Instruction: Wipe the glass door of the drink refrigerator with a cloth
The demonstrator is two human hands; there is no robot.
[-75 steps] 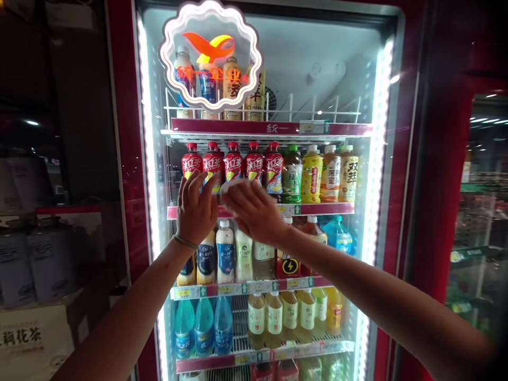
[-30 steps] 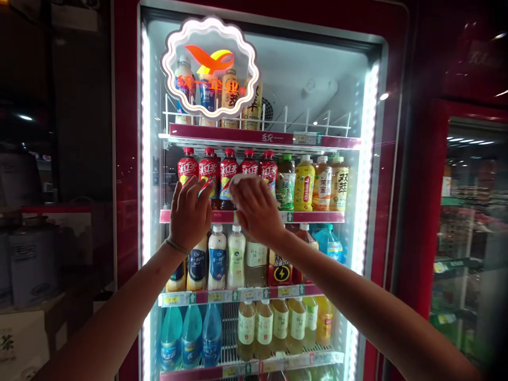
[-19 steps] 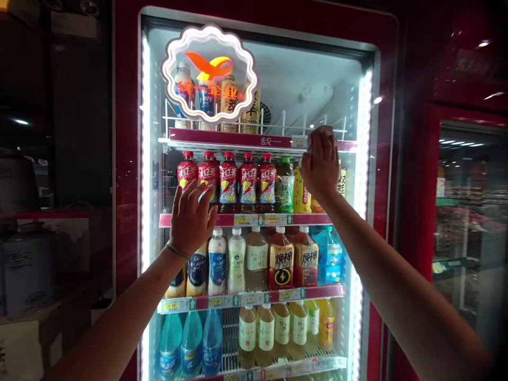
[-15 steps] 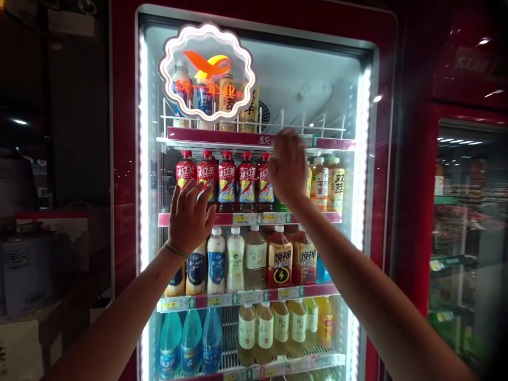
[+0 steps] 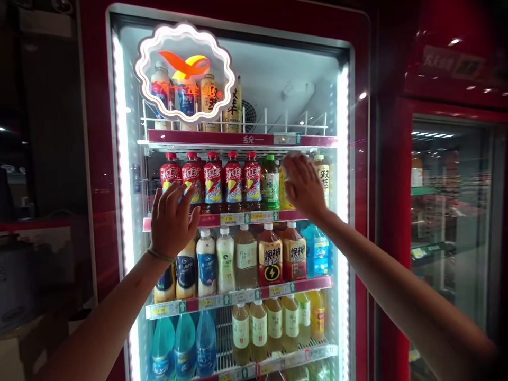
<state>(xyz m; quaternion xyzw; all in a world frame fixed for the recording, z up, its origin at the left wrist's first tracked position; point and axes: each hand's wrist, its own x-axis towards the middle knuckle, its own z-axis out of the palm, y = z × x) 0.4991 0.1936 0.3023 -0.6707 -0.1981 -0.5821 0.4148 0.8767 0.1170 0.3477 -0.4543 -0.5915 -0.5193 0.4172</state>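
Observation:
My left hand (image 5: 172, 219) is open, fingers apart and pointing up, against the glass door (image 5: 273, 69) of a lit drinks cooler. It overlaps the red-capped bottles (image 5: 213, 180) at the left. Farther right, my right hand (image 5: 304, 185) is at the glass in front of a yellow-labelled bottle, beside a green-capped bottle (image 5: 270, 182). Its fingers are close together, and something pale, too blurred to make out, shows at their tips. A green band circles my left wrist.
A glowing scalloped sign (image 5: 185, 74) is on the upper left of the door. Shelves of bottles fill the cooler behind the glass, within a dark red frame (image 5: 359, 159). Another red cooler (image 5: 400, 222) stands at the right. Boxes and a dark container are at the left.
My right hand has moved down and to the right relative to the shelves, uncovering the green-capped bottle. My left hand stays near the same bottles. The view has shifted, so the cooler appears farther left.

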